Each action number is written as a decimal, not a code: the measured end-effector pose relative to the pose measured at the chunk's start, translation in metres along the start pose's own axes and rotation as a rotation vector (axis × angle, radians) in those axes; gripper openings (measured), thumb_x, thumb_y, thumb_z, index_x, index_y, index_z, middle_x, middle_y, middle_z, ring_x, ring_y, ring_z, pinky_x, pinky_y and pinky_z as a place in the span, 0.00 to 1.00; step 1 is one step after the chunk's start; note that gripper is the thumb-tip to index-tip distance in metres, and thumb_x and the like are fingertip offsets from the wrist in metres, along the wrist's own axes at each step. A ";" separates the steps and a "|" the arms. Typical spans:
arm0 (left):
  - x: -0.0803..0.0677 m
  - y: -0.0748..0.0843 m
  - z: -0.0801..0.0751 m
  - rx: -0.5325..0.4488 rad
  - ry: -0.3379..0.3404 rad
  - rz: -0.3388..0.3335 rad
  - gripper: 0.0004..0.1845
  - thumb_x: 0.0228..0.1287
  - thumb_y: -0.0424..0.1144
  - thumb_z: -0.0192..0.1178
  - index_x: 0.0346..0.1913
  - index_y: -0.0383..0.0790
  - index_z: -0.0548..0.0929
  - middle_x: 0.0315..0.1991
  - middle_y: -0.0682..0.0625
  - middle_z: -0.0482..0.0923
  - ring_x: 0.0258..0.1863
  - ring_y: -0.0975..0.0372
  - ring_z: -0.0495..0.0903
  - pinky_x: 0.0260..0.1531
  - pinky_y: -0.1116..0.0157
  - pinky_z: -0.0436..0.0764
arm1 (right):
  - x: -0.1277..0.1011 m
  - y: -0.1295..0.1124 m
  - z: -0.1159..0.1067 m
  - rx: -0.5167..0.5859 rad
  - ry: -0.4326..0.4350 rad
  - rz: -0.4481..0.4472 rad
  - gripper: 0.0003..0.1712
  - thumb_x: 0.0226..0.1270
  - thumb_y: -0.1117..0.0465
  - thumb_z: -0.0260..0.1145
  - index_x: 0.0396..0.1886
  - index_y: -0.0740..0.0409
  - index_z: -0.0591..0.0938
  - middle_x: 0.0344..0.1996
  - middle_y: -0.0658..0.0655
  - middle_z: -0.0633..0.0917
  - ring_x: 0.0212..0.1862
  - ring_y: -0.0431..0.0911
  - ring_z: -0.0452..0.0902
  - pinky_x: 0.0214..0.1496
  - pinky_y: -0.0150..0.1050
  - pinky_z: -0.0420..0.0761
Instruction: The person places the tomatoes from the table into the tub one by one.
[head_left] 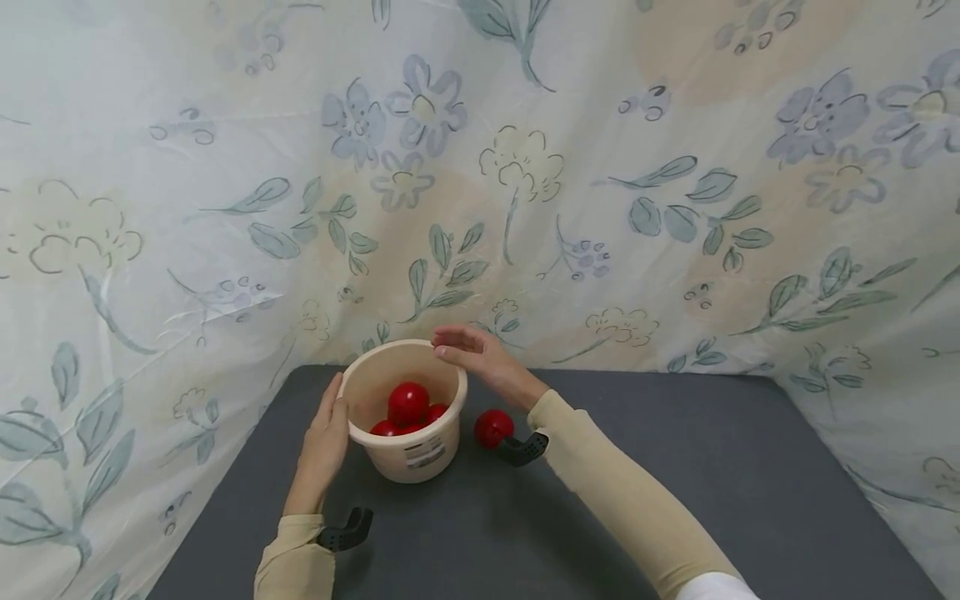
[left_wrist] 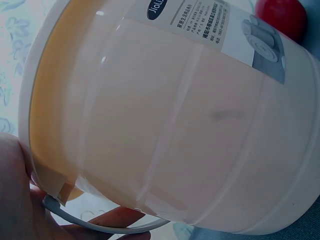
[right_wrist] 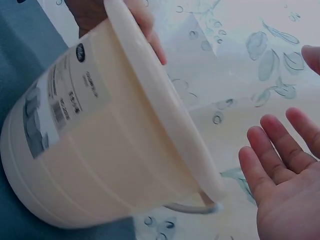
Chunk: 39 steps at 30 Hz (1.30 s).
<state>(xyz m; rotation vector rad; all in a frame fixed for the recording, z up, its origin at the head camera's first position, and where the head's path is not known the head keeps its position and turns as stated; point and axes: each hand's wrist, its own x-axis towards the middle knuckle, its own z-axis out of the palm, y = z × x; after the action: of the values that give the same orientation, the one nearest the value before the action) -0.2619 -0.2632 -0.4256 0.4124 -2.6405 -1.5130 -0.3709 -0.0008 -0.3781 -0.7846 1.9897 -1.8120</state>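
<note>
A cream plastic bucket (head_left: 415, 457) with a printed label (right_wrist: 62, 100) stands on the dark table, its mouth leaning towards me in the head view. Inside it lie several shiny red round things (head_left: 408, 403). My left hand (head_left: 322, 442) holds the bucket's left rim. In the left wrist view its thumb is at the rim and its fingers reach behind the grey handle (left_wrist: 107, 229). At the far right of the rim is my right hand (head_left: 489, 360); the right wrist view shows its palm (right_wrist: 290, 210) with fingers extended, apart from the bucket and holding nothing.
Another red round thing (head_left: 494, 428) sits on the dark table (head_left: 675, 450) to the right of the bucket, under my right wrist. A floral curtain (head_left: 570, 167) hangs behind the table and along both sides. A black wrist mount (head_left: 347, 531) sticks out from my left sleeve.
</note>
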 end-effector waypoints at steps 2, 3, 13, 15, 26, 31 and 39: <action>0.000 0.001 0.000 -0.001 -0.004 0.002 0.32 0.79 0.60 0.24 0.82 0.67 0.40 0.83 0.44 0.45 0.81 0.40 0.46 0.72 0.30 0.51 | -0.003 -0.003 -0.006 0.002 0.013 -0.010 0.28 0.72 0.49 0.65 0.70 0.47 0.73 0.70 0.58 0.76 0.71 0.50 0.71 0.77 0.60 0.65; 0.000 0.001 0.000 -0.001 -0.005 0.006 0.32 0.79 0.60 0.24 0.82 0.66 0.40 0.83 0.44 0.45 0.81 0.40 0.47 0.72 0.30 0.51 | -0.004 -0.004 -0.009 0.005 0.025 -0.011 0.28 0.72 0.50 0.65 0.69 0.47 0.73 0.69 0.58 0.76 0.71 0.50 0.71 0.77 0.59 0.65; 0.001 -0.002 0.000 0.012 -0.009 0.002 0.32 0.79 0.59 0.22 0.82 0.65 0.39 0.83 0.43 0.43 0.81 0.39 0.46 0.71 0.29 0.51 | -0.017 -0.001 -0.033 0.008 0.071 -0.015 0.29 0.74 0.50 0.63 0.71 0.49 0.73 0.69 0.56 0.77 0.71 0.51 0.72 0.77 0.55 0.66; 0.002 -0.002 0.000 0.011 -0.010 -0.003 0.32 0.78 0.60 0.22 0.82 0.67 0.39 0.83 0.43 0.44 0.81 0.39 0.46 0.72 0.29 0.51 | -0.020 0.003 -0.038 0.019 0.081 -0.014 0.30 0.74 0.50 0.62 0.72 0.52 0.72 0.69 0.56 0.76 0.72 0.53 0.71 0.77 0.55 0.66; 0.002 0.001 0.000 0.004 -0.018 -0.004 0.31 0.79 0.60 0.23 0.82 0.68 0.40 0.84 0.45 0.44 0.81 0.41 0.46 0.72 0.30 0.50 | -0.037 0.042 -0.055 0.103 0.158 0.031 0.28 0.75 0.50 0.63 0.68 0.58 0.75 0.67 0.60 0.79 0.71 0.53 0.73 0.76 0.48 0.70; 0.002 0.001 -0.001 0.002 -0.012 -0.011 0.31 0.78 0.60 0.23 0.82 0.68 0.40 0.83 0.45 0.45 0.81 0.41 0.46 0.72 0.29 0.50 | -0.044 0.069 -0.047 0.111 0.162 0.092 0.29 0.73 0.49 0.65 0.68 0.57 0.75 0.67 0.60 0.78 0.71 0.53 0.73 0.76 0.53 0.68; 0.000 0.002 -0.001 0.004 -0.006 -0.011 0.31 0.79 0.59 0.24 0.82 0.68 0.41 0.83 0.44 0.45 0.81 0.41 0.47 0.72 0.30 0.51 | -0.050 0.109 -0.034 0.033 0.195 0.209 0.34 0.68 0.44 0.69 0.70 0.48 0.73 0.71 0.57 0.75 0.72 0.53 0.70 0.77 0.59 0.65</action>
<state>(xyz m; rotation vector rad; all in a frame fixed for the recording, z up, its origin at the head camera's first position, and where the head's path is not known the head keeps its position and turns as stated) -0.2625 -0.2628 -0.4238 0.4238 -2.6511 -1.5149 -0.3700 0.0609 -0.4866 -0.3849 2.0660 -1.8508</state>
